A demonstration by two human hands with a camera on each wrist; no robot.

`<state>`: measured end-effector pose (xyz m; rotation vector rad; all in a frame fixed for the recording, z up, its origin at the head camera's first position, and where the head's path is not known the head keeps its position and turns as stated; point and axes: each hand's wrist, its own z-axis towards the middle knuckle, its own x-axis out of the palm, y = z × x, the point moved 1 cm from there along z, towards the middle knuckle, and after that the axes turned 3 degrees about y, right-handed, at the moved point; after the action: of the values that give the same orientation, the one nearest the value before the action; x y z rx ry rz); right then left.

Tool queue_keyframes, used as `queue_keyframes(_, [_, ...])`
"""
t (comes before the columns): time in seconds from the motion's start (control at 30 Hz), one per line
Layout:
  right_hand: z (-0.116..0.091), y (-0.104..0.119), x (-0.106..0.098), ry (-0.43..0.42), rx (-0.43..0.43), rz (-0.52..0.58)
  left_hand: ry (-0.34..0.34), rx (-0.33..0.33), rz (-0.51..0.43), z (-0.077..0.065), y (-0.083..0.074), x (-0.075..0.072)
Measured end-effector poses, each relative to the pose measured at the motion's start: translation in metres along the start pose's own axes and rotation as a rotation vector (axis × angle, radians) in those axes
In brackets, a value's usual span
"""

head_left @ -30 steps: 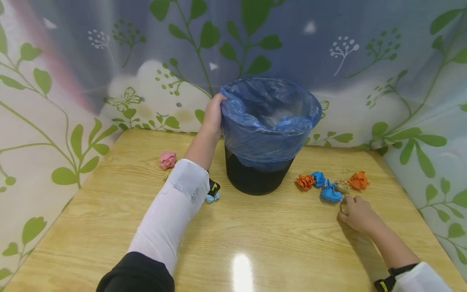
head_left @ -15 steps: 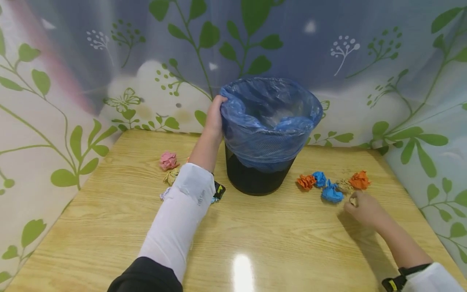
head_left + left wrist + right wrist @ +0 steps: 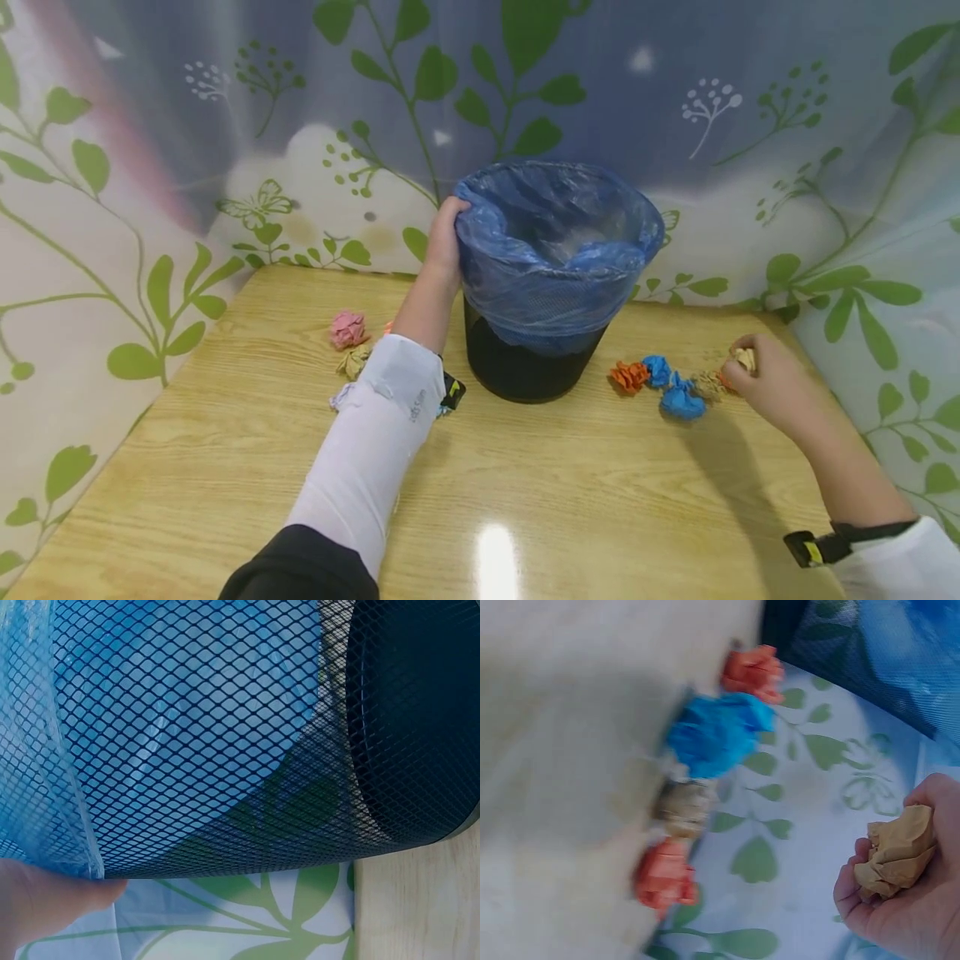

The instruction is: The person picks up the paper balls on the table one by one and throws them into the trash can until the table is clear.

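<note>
Wood-grain table (image 3: 600, 500), mesh bin (image 3: 525, 362), crumpled paper balls (image 3: 682, 402)

The room looks evenly bright from here, the light seemingly falling from above: white glare burns on the near part of the desk (image 3: 585, 500), the blue bag (image 3: 555, 296) shines along its creases, and a soft shadow lies beside the right arm (image 3: 836, 454). The head view is clear, though stretched toward its edges. In the left wrist view, dimmer and bluish, the bin's mesh (image 3: 217, 742) looks crisp while its base (image 3: 420, 712) sinks into near black; in the right wrist view, blur smears the paper balls (image 3: 664, 876) and desk, and the fingers (image 3: 846, 892) come out sharper.
</note>
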<state>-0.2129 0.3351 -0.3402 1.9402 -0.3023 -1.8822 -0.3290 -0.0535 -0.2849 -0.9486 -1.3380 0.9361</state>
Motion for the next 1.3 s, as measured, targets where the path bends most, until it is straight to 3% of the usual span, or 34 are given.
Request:
queue_keyframes(0.3, [0.022, 0.039, -0.04, -0.224, -0.109, 0.019, -0.037, 0.011, -0.033, 0.0, 0.0, 0.0])
queue_keyframes(0.6, [0.048, 0.077, -0.074, -0.334, -0.166, 0.078, -0.046, 0.01, -0.029, -0.001, -0.001, -0.002])
queue_keyframes(1.0, [0.083, 0.14, -0.103, -0.333, -0.272, 0.054, -0.03, 0.026, -0.031, -0.002, 0.001, 0.001])
queue_keyframes(1.3, [0.1, 0.182, -0.109, -0.31, -0.256, 0.14, -0.026, 0.026, -0.026, -0.001, -0.002, 0.005])
